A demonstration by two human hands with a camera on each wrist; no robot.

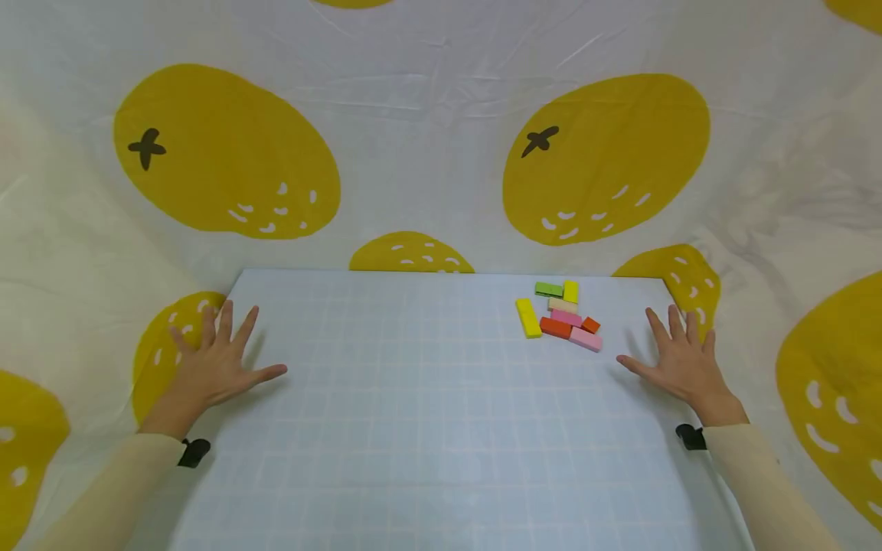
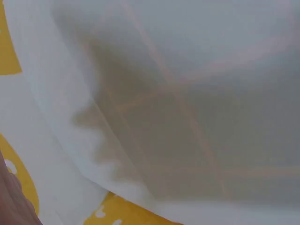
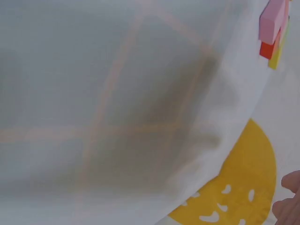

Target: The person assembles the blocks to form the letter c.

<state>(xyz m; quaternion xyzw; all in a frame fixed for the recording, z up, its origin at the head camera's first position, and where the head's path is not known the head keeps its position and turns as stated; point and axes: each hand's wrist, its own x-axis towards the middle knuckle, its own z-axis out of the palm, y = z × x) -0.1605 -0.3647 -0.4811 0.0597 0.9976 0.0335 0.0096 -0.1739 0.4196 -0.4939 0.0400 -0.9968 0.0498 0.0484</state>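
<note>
My left hand is held with fingers spread over the left edge of the table, holding nothing. Over the right edge, my right hand is likewise spread and holds nothing. To the left of the right hand lies a loose group of small blocks: a green block, a short yellow block, a longer yellow block, a cream block, a darker pink block, a red block, a small orange-red block and a light pink block. In the right wrist view, the light pink block shows at the upper right.
The table has a pale surface with a faint grid. A white cloth with large yellow fruit prints hangs behind it and at both sides. Each wrist wears a dark device, the left one and the right one.
</note>
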